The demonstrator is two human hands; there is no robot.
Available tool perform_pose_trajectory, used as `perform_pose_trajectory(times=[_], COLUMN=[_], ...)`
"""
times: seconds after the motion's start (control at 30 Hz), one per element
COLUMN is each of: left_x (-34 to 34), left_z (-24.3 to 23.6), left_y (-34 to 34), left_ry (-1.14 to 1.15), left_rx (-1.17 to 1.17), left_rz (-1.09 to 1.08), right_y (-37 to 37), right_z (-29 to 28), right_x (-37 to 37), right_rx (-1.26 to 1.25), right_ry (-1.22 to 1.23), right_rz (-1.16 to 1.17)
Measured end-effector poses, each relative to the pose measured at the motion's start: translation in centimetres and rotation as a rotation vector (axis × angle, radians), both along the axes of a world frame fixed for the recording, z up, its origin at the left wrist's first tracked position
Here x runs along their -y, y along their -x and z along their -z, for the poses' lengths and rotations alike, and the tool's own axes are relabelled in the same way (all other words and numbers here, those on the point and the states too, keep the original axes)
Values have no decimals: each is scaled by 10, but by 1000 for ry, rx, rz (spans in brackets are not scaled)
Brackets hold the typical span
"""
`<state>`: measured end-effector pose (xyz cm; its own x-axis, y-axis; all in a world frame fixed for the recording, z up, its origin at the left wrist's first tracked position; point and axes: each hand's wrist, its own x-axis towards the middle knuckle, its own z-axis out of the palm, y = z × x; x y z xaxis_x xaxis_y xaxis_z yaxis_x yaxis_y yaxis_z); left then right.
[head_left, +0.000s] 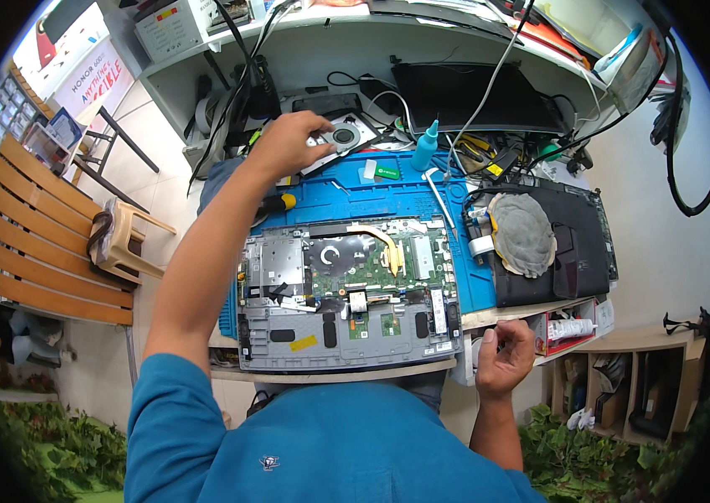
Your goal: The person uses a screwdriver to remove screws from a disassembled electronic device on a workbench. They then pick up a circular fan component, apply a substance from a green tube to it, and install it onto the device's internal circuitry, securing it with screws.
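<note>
Toward the back of the bench, my left hand (294,141) reaches out with thumb and fingers pinched at the edge of a small round cooling fan (344,136). Right in front of me lies an opened laptop base (346,293), its circuit board and a copper heat pipe (390,247) exposed. Beside the bench's front right edge is my right hand (506,354), fingers curled closed; whatever may be in them is hidden. A blue repair mat (321,201) lies under the laptop base.
A blue dropper bottle (426,147) stands on the mat near white tweezers (441,201). To the right, a grey round pad (524,236) rests on a black laptop part (573,260). A yellow-black screwdriver (279,204) lies behind the laptop base. A dark monitor (480,99) sits under the shelf.
</note>
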<state>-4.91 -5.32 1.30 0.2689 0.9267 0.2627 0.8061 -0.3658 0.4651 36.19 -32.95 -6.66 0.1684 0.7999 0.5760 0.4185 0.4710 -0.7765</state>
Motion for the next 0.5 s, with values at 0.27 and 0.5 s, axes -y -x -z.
perform_pose_trajectory(times=[0.27,0.5], left_x=[-66,-70], left_z=[5,3], left_y=[-22,-27], left_ry=[189,214], left_rx=[-311,-351], left_rz=[-118,-114], right_y=[-28,-28], right_z=[17,9], right_x=[30,25], right_rx=[-14,16], right_ry=[80,82], right_rz=[194,147])
